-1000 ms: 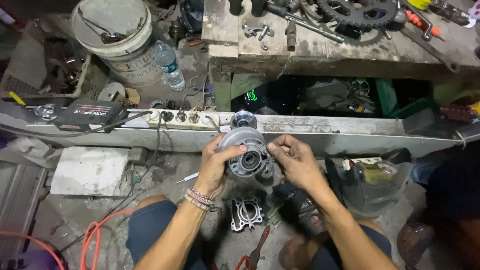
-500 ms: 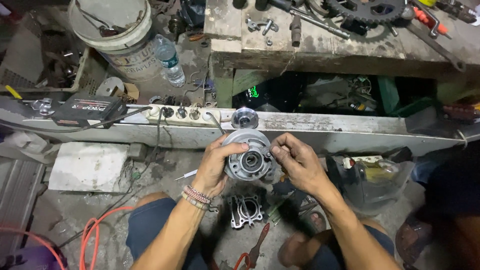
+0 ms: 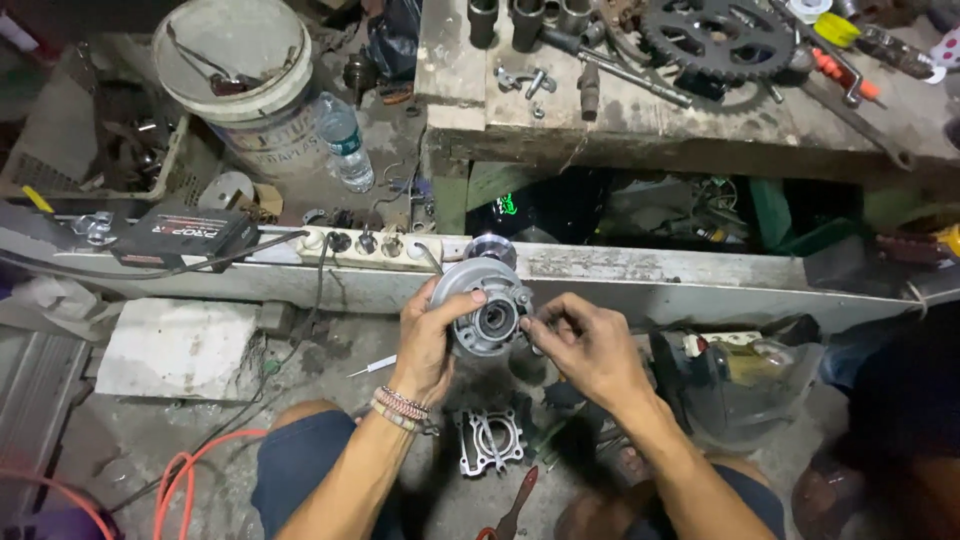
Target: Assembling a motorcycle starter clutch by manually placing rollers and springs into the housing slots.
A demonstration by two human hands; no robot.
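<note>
The left hand [image 3: 432,338] is wrapped around a round grey metal wheel hub [image 3: 482,306], thumb hooked over its rim near the top and the fingers curled behind, so the hub sits upright against the palm with its open face and central bearing hole turned toward the camera. The right hand [image 3: 585,345] comes in from the hub's right side, its fingertips [image 3: 530,325] pinched narrow against the hub's right edge; whether a small part sits between them cannot be told. The hub is held in the air above the floor, just in front of a long pale metal beam [image 3: 700,275] that carries a white power strip [image 3: 365,245]. Directly below the hands, between the person's knees, a silvery engine cylinder block [image 3: 490,440] lies on the floor. Beyond the beam, a worn wooden counter [image 3: 460,90] bears 1 large sprocket [image 3: 715,35] and several sockets, and a plastic water bottle [image 3: 343,140] leans beside a white bucket [image 3: 240,75].
</note>
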